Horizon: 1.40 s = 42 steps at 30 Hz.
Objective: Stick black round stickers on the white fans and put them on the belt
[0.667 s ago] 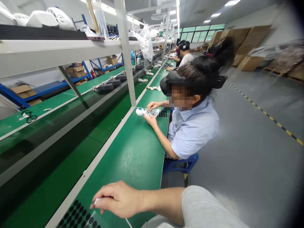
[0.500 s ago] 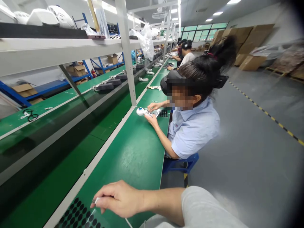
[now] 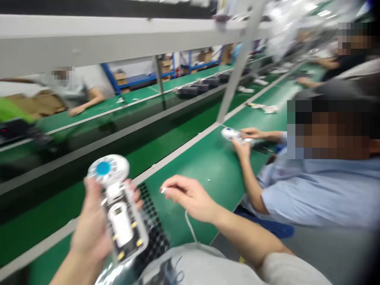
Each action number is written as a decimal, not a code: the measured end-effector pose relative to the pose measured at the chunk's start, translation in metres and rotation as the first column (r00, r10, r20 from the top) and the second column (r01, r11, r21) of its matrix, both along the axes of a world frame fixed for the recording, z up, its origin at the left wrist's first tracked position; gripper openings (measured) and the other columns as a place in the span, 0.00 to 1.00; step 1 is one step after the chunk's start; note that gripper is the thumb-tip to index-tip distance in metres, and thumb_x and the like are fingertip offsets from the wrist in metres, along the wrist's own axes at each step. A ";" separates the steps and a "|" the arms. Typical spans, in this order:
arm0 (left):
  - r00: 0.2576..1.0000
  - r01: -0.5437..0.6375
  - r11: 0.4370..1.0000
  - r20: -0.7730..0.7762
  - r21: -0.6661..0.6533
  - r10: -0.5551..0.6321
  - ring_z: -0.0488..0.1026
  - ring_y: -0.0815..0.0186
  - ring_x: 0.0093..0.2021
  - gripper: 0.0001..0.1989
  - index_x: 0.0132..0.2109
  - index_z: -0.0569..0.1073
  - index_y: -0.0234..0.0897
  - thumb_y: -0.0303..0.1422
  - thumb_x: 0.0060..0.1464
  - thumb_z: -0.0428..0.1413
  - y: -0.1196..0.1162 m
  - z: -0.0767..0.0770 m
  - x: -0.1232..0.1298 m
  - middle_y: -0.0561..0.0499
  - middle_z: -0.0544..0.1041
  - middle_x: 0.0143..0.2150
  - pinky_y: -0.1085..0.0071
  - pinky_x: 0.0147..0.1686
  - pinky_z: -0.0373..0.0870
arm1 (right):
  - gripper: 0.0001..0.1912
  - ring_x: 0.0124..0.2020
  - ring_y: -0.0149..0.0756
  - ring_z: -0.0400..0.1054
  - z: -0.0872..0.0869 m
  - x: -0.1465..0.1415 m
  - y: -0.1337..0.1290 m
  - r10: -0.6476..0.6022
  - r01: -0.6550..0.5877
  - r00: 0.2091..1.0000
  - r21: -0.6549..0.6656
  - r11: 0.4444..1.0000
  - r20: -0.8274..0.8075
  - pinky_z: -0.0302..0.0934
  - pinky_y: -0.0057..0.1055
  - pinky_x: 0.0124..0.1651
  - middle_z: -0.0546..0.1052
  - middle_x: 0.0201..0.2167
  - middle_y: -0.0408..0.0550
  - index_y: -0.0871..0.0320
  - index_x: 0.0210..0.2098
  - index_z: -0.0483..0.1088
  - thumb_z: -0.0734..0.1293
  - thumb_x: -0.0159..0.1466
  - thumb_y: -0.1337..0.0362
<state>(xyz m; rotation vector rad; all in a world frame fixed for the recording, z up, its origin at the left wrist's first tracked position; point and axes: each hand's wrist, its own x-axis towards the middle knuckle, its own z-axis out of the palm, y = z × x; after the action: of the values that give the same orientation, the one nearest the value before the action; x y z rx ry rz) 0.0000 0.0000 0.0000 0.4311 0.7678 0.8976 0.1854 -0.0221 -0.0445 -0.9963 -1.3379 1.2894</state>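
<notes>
- Since the earlier frame, the view has swung down and the left hand (image 3: 92,225) has come up, now lifting a long white plastic device with a round head and blue centre (image 3: 117,206) above the near left of the bench.
- This hand closes firmly around the device's body, and the device stands tilted.
- The right hand (image 3: 190,196) is nearly closed, pinching a small white piece (image 3: 162,190) over the green bench top (image 3: 204,178).
- Just behind the device lies a sheet of round black pads (image 3: 152,225).
- Farther right, a co-worker's hands (image 3: 243,136) hold a similar white device (image 3: 230,133).
</notes>
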 end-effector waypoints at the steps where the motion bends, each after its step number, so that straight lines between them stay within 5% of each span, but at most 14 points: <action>1: 0.998 -0.057 0.998 -0.012 -0.017 0.057 0.72 0.66 0.28 0.29 0.34 0.72 0.31 0.51 0.57 0.38 0.000 0.003 0.001 0.47 0.73 0.29 0.67 0.30 0.73 | 0.06 0.29 0.26 0.65 0.006 -0.001 0.001 0.022 -0.022 0.999 0.015 1.000 0.036 0.61 0.25 0.32 0.72 0.28 0.41 0.57 0.34 0.70 0.63 0.61 0.63; 9: 0.998 -0.050 0.997 0.030 -0.063 0.052 0.71 0.67 0.26 0.29 0.32 0.72 0.30 0.53 0.53 0.42 -0.001 0.003 0.003 0.46 0.73 0.28 0.70 0.27 0.72 | 0.06 0.24 0.25 0.64 0.023 -0.019 -0.003 0.175 -0.174 0.978 -0.016 0.985 0.114 0.60 0.24 0.28 0.71 0.23 0.39 0.58 0.31 0.67 0.63 0.61 0.61; 26: 0.996 0.060 0.996 0.059 0.069 -0.065 0.71 0.67 0.28 0.33 0.32 0.72 0.31 0.60 0.48 0.42 0.000 -0.004 -0.002 0.48 0.72 0.28 0.72 0.27 0.70 | 0.05 0.23 0.23 0.59 0.029 -0.021 -0.005 0.216 -0.216 0.969 -0.015 0.976 0.119 0.56 0.22 0.25 0.66 0.22 0.37 0.57 0.28 0.64 0.63 0.60 0.64; 33: 0.996 0.048 0.989 -0.083 0.137 -0.037 0.71 0.66 0.26 0.31 0.32 0.72 0.31 0.58 0.47 0.46 -0.003 0.000 -0.002 0.47 0.73 0.28 0.71 0.25 0.70 | 0.06 0.21 0.22 0.56 0.024 -0.020 -0.004 0.210 -0.209 0.962 -0.028 0.978 0.172 0.53 0.22 0.23 0.64 0.21 0.36 0.57 0.28 0.63 0.63 0.60 0.63; 42: 0.998 0.042 0.999 0.049 0.029 -0.043 0.69 0.68 0.26 0.34 0.31 0.71 0.31 0.60 0.48 0.40 -0.001 -0.005 0.000 0.48 0.70 0.26 0.72 0.26 0.70 | 0.06 0.21 0.23 0.57 0.023 -0.025 -0.005 0.270 -0.264 0.962 -0.130 0.956 0.032 0.54 0.23 0.25 0.64 0.20 0.36 0.58 0.28 0.63 0.63 0.60 0.64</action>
<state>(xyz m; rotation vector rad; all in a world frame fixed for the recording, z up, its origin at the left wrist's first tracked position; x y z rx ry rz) 0.0005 -0.0012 -0.0049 0.4462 0.6988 0.8771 0.1606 -0.0272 -0.0217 -0.9596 -1.4829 1.5768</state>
